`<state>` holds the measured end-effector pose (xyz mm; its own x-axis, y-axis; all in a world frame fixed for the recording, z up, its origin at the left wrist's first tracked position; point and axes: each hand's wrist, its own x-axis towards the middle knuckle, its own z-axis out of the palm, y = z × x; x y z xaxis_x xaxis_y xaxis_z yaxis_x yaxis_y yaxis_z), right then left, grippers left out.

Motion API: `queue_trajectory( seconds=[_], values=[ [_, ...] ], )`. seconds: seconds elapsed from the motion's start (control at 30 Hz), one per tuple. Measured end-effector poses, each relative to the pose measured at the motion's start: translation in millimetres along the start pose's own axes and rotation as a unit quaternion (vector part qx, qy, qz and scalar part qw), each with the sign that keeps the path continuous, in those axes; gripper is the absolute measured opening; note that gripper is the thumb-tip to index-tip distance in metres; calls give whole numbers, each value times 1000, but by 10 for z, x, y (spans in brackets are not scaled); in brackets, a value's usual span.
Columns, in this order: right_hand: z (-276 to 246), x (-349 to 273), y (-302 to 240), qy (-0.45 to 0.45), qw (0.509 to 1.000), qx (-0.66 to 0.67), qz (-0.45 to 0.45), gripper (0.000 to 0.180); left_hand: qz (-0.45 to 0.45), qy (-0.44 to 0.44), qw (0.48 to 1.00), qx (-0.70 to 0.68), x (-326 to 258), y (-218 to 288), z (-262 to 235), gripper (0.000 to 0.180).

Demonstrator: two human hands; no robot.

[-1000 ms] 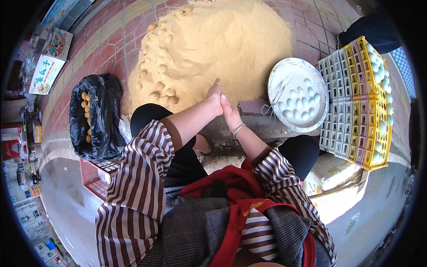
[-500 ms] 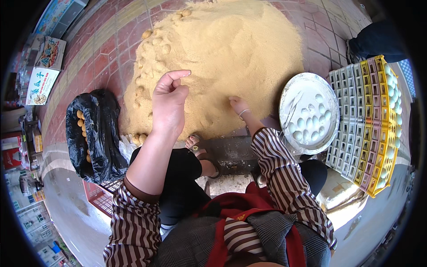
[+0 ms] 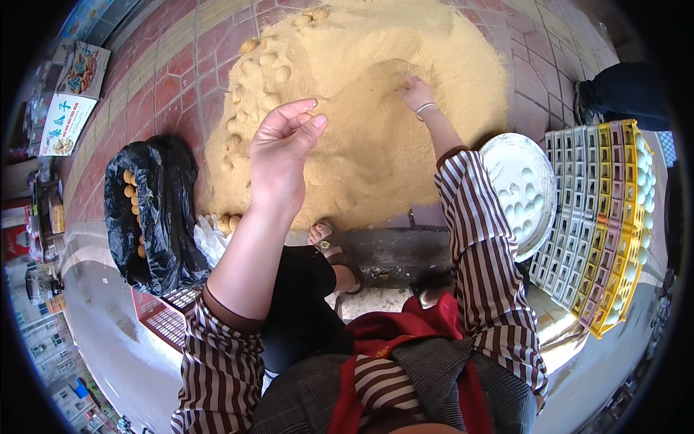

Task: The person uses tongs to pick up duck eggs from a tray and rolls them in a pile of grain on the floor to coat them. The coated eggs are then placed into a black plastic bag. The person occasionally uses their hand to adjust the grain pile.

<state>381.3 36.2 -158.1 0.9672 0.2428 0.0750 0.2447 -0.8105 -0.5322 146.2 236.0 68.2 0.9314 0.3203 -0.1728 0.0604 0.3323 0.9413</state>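
Powder heap, tan and fine-grained, lies on the paving before you, lumpy along its left side. Your left hand, half-curled, thumb just beside index finger, hangs over it; your right hand reaches its right part, finger spread indeterminable.

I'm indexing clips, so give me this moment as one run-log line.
left hand: raised, half-curled | right hand: at tan powder heap, contact unclear | pale eggs: in round pan

The sleeves are striped brown and white, the bracelet silvery.
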Motion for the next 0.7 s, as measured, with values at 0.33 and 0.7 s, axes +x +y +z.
queue_trajectory(
  seconds=[0.33, 0.7],
  values=[
    [3, -1703, -183, -96, 933, 288, 194, 24, -106, -30, 993, 44, -137, -152, 496, 30],
    [-893, -2403, -1324, -78, 528, 835, 134, 17, -317, -141, 932, 102, -432, -747, 702, 48]
  ],
)
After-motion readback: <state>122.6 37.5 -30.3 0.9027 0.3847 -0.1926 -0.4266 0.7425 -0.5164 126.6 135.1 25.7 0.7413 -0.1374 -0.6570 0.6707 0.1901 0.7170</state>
